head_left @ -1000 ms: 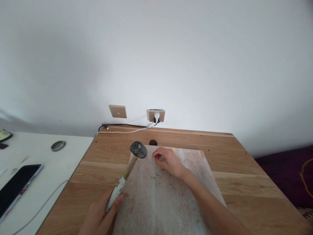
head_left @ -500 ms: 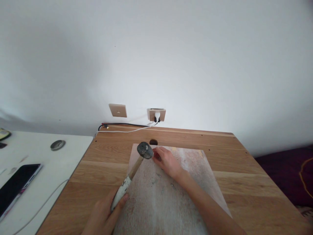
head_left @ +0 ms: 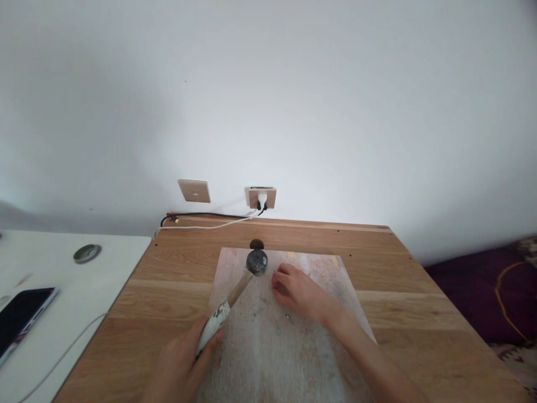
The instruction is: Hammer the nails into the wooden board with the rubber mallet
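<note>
My left hand is wrapped round the paint-stained wooden handle of a mallet. Its dark round head hangs over the far part of a pale worn board that lies on the wooden table. My right hand rests on the board just right of the mallet head, fingers curled together; I cannot make out whether anything is in them. Several small nails lie loose on the board beside that hand.
A white table stands at the left with a dark tablet, a white cable and a round metal lid. Behind, a wall socket holds a plug, with cables along the table's back edge. A dark purple cushion is at the right.
The mallet head has swung right and down toward the board. My right hand has drawn back slightly toward me and to the right. The view has shifted a little.
</note>
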The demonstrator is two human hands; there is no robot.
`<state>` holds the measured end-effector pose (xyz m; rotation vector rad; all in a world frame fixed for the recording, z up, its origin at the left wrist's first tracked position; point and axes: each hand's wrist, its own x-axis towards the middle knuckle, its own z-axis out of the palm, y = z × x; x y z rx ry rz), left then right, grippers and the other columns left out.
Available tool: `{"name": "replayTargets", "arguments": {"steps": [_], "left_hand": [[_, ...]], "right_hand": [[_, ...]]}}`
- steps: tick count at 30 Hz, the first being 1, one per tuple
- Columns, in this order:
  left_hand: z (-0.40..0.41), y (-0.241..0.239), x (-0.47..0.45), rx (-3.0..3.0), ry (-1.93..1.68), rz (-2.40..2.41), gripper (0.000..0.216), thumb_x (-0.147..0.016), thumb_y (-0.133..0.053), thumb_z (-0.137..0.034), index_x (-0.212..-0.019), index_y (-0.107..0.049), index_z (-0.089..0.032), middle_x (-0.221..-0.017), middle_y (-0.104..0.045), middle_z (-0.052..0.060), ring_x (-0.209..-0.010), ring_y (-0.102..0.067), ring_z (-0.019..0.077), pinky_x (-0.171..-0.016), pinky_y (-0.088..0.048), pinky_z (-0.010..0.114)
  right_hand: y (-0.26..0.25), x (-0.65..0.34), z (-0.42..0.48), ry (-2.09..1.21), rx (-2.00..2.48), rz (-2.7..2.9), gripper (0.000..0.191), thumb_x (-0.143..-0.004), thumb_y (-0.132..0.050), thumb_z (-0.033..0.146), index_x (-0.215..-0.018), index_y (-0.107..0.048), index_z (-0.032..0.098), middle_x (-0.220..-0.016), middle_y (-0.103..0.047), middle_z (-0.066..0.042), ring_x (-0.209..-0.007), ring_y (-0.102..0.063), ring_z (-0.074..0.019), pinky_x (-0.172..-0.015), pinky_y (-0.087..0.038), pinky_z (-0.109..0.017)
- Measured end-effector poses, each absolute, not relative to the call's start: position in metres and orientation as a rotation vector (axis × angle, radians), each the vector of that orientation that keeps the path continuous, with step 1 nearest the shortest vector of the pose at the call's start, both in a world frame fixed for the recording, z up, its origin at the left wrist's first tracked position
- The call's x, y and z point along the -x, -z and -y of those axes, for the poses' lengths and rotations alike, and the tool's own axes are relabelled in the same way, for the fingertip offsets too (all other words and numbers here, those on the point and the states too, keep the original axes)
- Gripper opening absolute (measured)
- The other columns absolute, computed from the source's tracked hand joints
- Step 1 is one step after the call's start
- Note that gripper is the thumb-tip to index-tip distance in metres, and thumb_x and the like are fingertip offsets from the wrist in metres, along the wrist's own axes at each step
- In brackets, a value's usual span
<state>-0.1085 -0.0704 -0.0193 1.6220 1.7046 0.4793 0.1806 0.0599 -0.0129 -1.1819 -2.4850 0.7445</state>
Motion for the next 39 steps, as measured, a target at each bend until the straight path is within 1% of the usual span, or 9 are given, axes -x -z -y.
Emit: {"name": "replayTargets", "arguments": {"steps": [3,5,9,13,18,22,33,36,39], "left_hand": [[0.073,0.019,0.110,-1.577,-0.575,-1.734,0.041,-0.098,-0.045,-0.052,-0.111,-0.073,-0.025,-0.102,-0.082,0.005,-0.096,-0.078,0.0281,-0.081,-0.059,0.030],[0.075,0.020,0.112,-1.542,-0.645,-1.768,0.043,-0.098,-0.047,-0.054,-0.112,-0.074,-0.025,-0.103,-0.082,0.006,-0.099,-0.077,0.0287,-0.085,-0.060,0.031],[0.078,0.023,0.116,-1.492,-0.705,-1.817,0.044,-0.096,-0.050,-0.058,-0.106,-0.077,-0.024,-0.099,-0.083,0.005,-0.095,-0.078,0.0285,-0.086,-0.061,0.031],[0.080,0.027,0.120,-1.443,-0.752,-1.839,0.046,-0.095,-0.051,-0.058,-0.112,-0.076,-0.024,-0.105,-0.083,0.004,-0.102,-0.078,0.0285,-0.088,-0.061,0.031],[0.082,0.028,0.121,-1.419,-0.718,-1.842,0.046,-0.094,-0.050,-0.058,-0.105,-0.077,-0.023,-0.101,-0.083,0.005,-0.098,-0.078,0.0290,-0.088,-0.061,0.033],[0.082,0.028,0.121,-1.426,-0.710,-1.851,0.044,-0.094,-0.051,-0.057,-0.107,-0.076,-0.024,-0.101,-0.083,0.005,-0.098,-0.078,0.0298,-0.089,-0.061,0.034],[0.076,0.025,0.110,-1.486,-0.680,-1.735,0.042,-0.097,-0.047,-0.055,-0.110,-0.073,-0.024,-0.102,-0.082,0.005,-0.096,-0.077,0.0266,-0.083,-0.057,0.027],[0.071,0.022,0.100,-1.506,-0.629,-1.677,0.042,-0.099,-0.043,-0.055,-0.102,-0.071,-0.023,-0.090,-0.080,0.004,-0.086,-0.076,0.0253,-0.075,-0.056,0.027],[0.065,0.020,0.090,-1.549,-0.540,-1.643,0.038,-0.100,-0.040,-0.050,-0.096,-0.067,-0.024,-0.083,-0.077,0.003,-0.080,-0.074,0.0239,-0.071,-0.051,0.027]], "right_hand": [[0.015,-0.175,-0.070,-0.722,1.196,2.434,0.017,-0.089,-0.060,0.005,-0.094,-0.068,0.019,-0.085,-0.067,-0.002,-0.074,-0.063,-0.0159,-0.069,-0.049,-0.026],[0.017,-0.171,-0.077,-0.694,1.194,2.415,0.019,-0.091,-0.058,0.004,-0.096,-0.069,0.018,-0.089,-0.069,-0.004,-0.076,-0.064,-0.0157,-0.071,-0.050,-0.026],[0.020,-0.164,-0.087,-0.625,1.169,2.451,0.019,-0.091,-0.059,0.004,-0.092,-0.072,0.018,-0.096,-0.070,-0.008,-0.084,-0.067,-0.0187,-0.077,-0.051,-0.029],[0.020,-0.157,-0.090,-0.565,1.159,2.512,0.019,-0.092,-0.058,0.004,-0.091,-0.071,0.018,-0.094,-0.070,-0.008,-0.084,-0.067,-0.0200,-0.077,-0.051,-0.030],[0.020,-0.153,-0.088,-0.504,1.181,2.555,0.023,-0.093,-0.054,0.003,-0.107,-0.067,0.015,-0.097,-0.070,-0.010,-0.087,-0.068,-0.0217,-0.078,-0.051,-0.032],[0.021,-0.152,-0.088,-0.483,1.182,2.582,0.027,-0.094,-0.051,0.004,-0.114,-0.064,0.017,-0.100,-0.070,-0.010,-0.091,-0.068,-0.0225,-0.082,-0.052,-0.034],[0.027,-0.148,-0.088,-0.516,1.258,2.548,0.031,-0.095,-0.054,0.007,-0.125,-0.061,0.012,-0.102,-0.073,-0.015,-0.097,-0.071,-0.0266,-0.087,-0.055,-0.039],[0.026,-0.153,-0.086,-0.548,1.260,2.513,0.040,-0.095,-0.060,0.012,-0.135,-0.054,0.016,-0.100,-0.074,-0.011,-0.093,-0.071,-0.0246,-0.083,-0.056,-0.037],[0.018,-0.169,-0.083,-0.562,1.248,2.485,0.056,-0.094,-0.065,0.014,-0.145,-0.043,0.017,-0.112,-0.071,-0.012,-0.100,-0.070,-0.0242,-0.087,-0.056,-0.036]]}}
